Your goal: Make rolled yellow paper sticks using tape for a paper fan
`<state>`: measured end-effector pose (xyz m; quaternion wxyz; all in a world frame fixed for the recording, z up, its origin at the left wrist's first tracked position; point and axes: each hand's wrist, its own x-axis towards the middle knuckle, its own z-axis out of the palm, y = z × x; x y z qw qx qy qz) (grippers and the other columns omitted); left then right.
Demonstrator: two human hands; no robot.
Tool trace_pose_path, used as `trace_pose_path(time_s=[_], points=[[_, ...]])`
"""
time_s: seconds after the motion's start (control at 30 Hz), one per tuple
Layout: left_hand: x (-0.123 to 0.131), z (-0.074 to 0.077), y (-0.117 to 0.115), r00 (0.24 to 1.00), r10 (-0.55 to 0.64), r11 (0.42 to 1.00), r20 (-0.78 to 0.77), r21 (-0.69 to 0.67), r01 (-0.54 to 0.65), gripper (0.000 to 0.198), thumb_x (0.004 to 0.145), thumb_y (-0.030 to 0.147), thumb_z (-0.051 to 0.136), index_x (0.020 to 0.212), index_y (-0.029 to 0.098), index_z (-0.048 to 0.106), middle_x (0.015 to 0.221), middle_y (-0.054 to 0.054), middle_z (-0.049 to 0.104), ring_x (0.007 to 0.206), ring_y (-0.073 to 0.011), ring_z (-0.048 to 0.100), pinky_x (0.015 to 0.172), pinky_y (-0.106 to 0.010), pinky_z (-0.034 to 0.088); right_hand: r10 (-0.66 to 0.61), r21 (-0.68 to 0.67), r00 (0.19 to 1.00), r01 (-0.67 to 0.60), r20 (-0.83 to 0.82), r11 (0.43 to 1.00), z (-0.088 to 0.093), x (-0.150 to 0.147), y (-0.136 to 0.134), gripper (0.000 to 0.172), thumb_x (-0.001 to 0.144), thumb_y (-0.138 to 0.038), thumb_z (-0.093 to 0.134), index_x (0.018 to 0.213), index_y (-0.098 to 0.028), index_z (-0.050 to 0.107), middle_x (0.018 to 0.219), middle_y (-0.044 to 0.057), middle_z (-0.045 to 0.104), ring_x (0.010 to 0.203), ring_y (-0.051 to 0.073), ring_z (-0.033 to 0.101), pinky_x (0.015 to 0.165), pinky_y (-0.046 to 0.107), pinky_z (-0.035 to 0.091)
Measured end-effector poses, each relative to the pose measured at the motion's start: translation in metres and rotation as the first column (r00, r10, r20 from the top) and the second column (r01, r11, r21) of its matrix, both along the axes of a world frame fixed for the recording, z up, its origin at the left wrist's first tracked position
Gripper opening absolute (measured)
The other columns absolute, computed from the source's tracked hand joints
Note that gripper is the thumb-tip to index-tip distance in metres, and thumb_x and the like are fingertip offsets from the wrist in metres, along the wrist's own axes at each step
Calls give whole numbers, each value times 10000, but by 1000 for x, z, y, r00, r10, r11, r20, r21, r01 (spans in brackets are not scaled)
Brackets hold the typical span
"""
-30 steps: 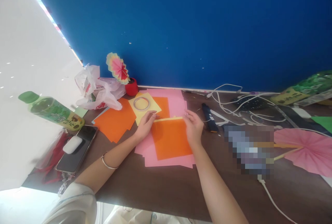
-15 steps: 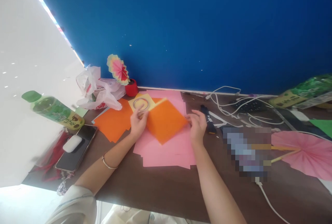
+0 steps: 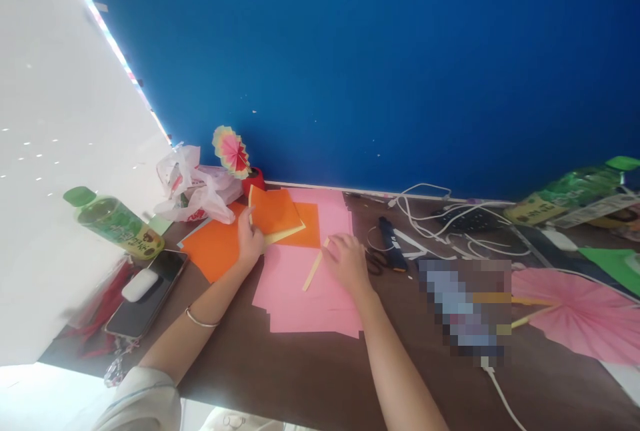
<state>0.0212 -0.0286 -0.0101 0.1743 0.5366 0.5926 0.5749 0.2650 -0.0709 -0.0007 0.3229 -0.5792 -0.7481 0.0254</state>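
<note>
My left hand [image 3: 250,236] pinches the left edge of a small orange paper sheet [image 3: 276,210]. A pale yellow layer shows along the sheet's lower edge. Beneath it lies another orange sheet [image 3: 306,230], on a stack of larger pink paper [image 3: 295,314]. My right hand [image 3: 347,259] is closed over the upper end of a narrow pale yellow strip [image 3: 314,271], which slants across the pink paper. Whether the strip is paper or a flat stick is unclear. More orange sheets [image 3: 213,254] lie left of my left hand.
Black scissors [image 3: 376,263], a thin ring [image 3: 371,238] and a dark cutter-like tool [image 3: 393,244] lie right of the pink stack. White cables [image 3: 425,208] and a pink paper fan [image 3: 575,311] are farther right. A bottle [image 3: 117,221] and phone [image 3: 145,298] sit left.
The orange sheet has left my right hand and moved leftward with my left hand. My right hand has shifted left to the pale strip. The ring now lies right of the pink stack.
</note>
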Motion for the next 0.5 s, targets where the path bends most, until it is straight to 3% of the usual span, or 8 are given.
trace_pose_path(time_s=[0.1, 0.23, 0.4, 0.5], points=[[4, -3, -1, 994, -80, 997, -76, 17, 81, 515, 671, 4, 387, 1123, 198, 539, 1285, -83, 475, 1259, -224, 404, 1063, -413, 326, -4, -5, 995, 5, 100, 1000, -2, -2, -1, 214, 785, -370, 576, 918, -224, 661, 1040, 99, 638, 991, 299, 516, 831, 451, 375], [5, -1, -1, 990, -135, 991, -38, -12, 135, 417, 710, 51, 402, 1058, 177, 594, 1278, -108, 497, 1190, -232, 486, 956, -387, 439, 14, -1, 994, -14, 112, 1000, -5, -2, -2, 158, 799, -326, 574, 883, -238, 676, 1079, 81, 635, 1041, 289, 495, 864, 450, 361], [6, -2, -2, 949, -283, 959, -136, -44, 280, 410, 733, 100, 440, 1113, 137, 588, 1260, -140, 541, 1224, -255, 466, 1028, -433, 370, 84, 23, 996, -84, 23, 996, -3, -1, -1, 229, 806, -324, 554, 998, -244, 651, 1081, 78, 625, 1059, 274, 499, 911, 447, 339], [9, -4, -7, 898, -337, 941, -283, -62, 333, 425, 727, 97, 463, 1135, 137, 572, 1325, -143, 484, 1251, -257, 438, 1045, -429, 354, -21, 83, 996, 28, -87, 996, -4, 9, 3, 227, 832, -278, 481, 976, -221, 647, 1023, 85, 639, 998, 261, 526, 876, 434, 363]])
